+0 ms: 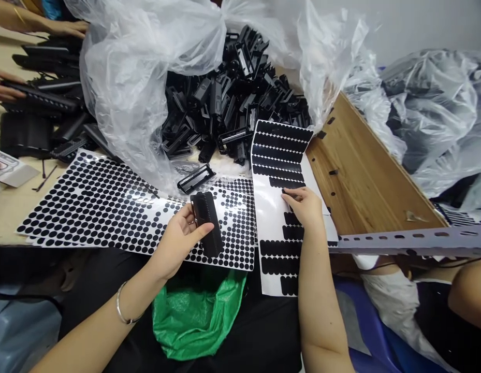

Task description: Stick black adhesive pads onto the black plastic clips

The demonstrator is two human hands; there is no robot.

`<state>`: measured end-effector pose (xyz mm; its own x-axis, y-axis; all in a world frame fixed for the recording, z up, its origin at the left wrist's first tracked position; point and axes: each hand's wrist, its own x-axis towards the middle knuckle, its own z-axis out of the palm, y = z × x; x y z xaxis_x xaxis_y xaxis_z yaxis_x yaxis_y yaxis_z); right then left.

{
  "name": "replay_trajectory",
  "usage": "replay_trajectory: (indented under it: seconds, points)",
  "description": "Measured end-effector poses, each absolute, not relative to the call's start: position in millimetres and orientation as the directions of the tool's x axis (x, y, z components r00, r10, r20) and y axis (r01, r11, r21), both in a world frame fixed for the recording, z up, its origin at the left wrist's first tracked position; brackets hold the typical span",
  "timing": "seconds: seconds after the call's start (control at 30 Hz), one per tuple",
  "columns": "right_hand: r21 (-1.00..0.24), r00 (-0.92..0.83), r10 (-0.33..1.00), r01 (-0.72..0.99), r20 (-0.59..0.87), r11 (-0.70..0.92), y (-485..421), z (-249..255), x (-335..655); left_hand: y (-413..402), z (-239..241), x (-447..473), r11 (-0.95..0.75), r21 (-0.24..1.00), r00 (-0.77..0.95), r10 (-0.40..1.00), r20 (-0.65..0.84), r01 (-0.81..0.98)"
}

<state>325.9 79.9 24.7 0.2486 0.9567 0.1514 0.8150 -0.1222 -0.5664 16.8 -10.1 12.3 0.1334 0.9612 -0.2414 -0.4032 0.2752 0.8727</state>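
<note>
My left hand (181,235) is closed around a black plastic housing (209,238), thumb across its face, held above a white sheet of round black stickers (108,207). My right hand (304,204) is over a second white sheet with rows of black stickers (277,217), which is folded up at its far end. Thumb and forefinger pinch a small black sticker (283,191), of which only a bit shows. Just beyond my left hand, another black plastic housing (195,178) lies near the sheet's far edge.
A heap of black plastic parts (224,103) spills from a clear plastic bag (127,67). A wooden board (364,176) stands on the right near more bagged parts (434,114). A green bag (197,321) hangs below the table edge. Another person's hands (7,88) handle black parts at left.
</note>
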Motion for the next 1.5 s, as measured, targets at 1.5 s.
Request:
replay_trajectory:
  seconds: [1.5]
  points:
    - [-0.979,-0.320,0.926,0.040,-0.202,-0.200,17.8,50.5,198.1,-15.3,8.2,23.2,0.278,0.953,0.195,0.948,-0.252,-0.121]
